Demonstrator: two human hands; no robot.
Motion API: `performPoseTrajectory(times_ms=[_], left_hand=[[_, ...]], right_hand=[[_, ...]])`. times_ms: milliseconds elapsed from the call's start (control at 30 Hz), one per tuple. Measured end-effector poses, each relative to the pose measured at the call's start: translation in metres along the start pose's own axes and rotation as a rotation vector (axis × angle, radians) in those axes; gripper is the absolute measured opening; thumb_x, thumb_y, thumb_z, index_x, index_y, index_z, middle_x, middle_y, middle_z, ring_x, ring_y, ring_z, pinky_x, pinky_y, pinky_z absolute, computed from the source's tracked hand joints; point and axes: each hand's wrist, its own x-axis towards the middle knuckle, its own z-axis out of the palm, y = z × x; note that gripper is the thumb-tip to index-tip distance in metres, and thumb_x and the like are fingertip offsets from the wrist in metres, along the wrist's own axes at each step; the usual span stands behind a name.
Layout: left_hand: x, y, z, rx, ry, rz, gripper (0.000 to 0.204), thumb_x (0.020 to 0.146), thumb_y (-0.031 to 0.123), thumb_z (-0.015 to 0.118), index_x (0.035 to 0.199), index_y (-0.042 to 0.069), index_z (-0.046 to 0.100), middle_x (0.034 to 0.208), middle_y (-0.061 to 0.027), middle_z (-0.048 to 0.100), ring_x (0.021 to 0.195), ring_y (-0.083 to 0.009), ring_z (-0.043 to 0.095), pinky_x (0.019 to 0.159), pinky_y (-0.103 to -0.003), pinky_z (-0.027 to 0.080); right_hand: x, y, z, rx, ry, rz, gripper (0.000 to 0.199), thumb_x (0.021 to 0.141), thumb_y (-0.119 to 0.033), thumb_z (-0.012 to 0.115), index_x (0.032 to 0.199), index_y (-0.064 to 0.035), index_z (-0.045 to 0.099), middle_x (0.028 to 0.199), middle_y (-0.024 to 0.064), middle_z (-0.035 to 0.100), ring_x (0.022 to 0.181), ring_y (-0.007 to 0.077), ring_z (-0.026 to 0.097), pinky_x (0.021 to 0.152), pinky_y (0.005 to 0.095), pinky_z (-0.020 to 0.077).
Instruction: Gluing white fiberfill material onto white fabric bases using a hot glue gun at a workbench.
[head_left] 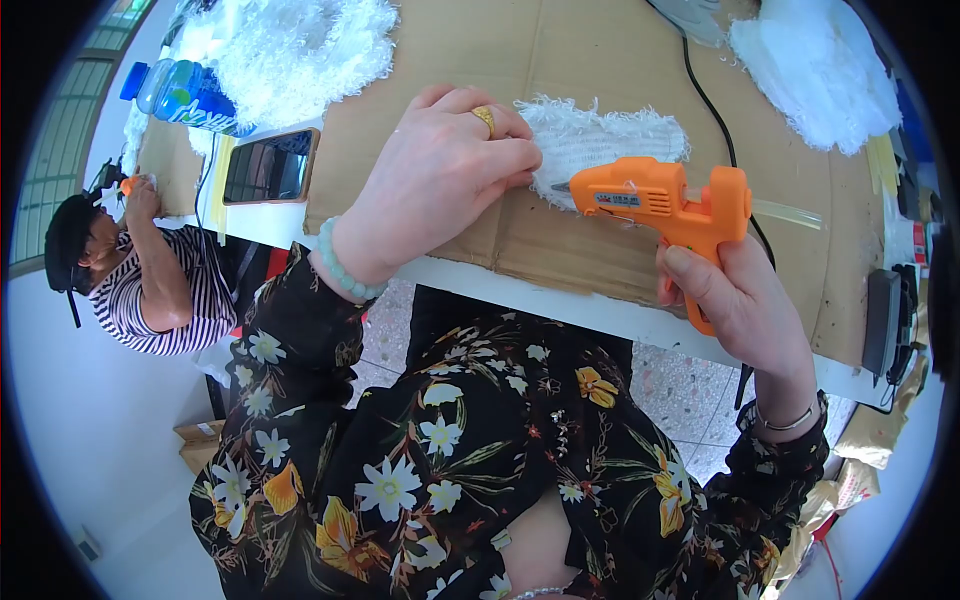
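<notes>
Your right hand's (745, 300) fingers are wrapped around the orange plastic glue gun (640, 188); your left hand's (445, 165) fingers appear pinched on the left end of the white fringed fabric strip (612, 135), lying on the cardboard-covered worktop (580, 250). Keep those fingers clear of the nearby nozzle (564, 187), hold the strip flat, and squeeze gently and evenly.

Cool, bright light is flooding the brown cardboard-covered bench (460, 50), nearly bleaching the fluffy white bundle (815, 70), while fisheye distortion is curving edges near the blackened rim.
</notes>
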Motion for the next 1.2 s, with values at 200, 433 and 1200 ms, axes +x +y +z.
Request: performPoseTrajectory(times_ms=[200,433,1200], left_hand=[[0.006,0.000,0.003,0.044,0.003,0.036,0.010,0.073,0.011,0.070,0.081,0.013,0.064,0.082,0.0005,0.063,0.085,-0.0216,0.060,0.085,-0.037,0.042],[0.008,0.001,0.006,0.072,0.027,-0.004,0.024,0.074,0.012,0.070,0.094,0.011,0.057,0.079,-0.0024,0.063,0.084,-0.0236,0.061,0.085,-0.040,0.042],[-0.015,0.010,-0.001,-0.037,0.081,-0.035,0.022,0.074,-0.002,0.062,0.094,0.006,0.063,0.078,-0.0050,0.065,0.088,-0.0267,0.061,0.086,-0.041,0.045]], right_hand=[[-0.003,0.000,0.001,0.033,0.005,-0.010,0.024,0.095,-0.024,0.053,0.103,-0.0006,0.053,0.077,0.0030,0.057,0.071,0.0099,0.055,0.067,0.0245,0.0453],[-0.013,0.000,-0.002,0.120,0.065,-0.047,0.031,0.095,-0.028,0.051,0.107,0.0001,0.051,0.080,0.0039,0.057,0.071,0.0111,0.056,0.066,0.0260,0.0459],[-0.033,0.031,0.012,0.505,0.278,-0.268,0.043,0.095,-0.036,0.049,0.111,0.0038,0.047,0.092,0.0099,0.053,0.070,0.0195,0.059,0.059,0.0295,0.0456]])
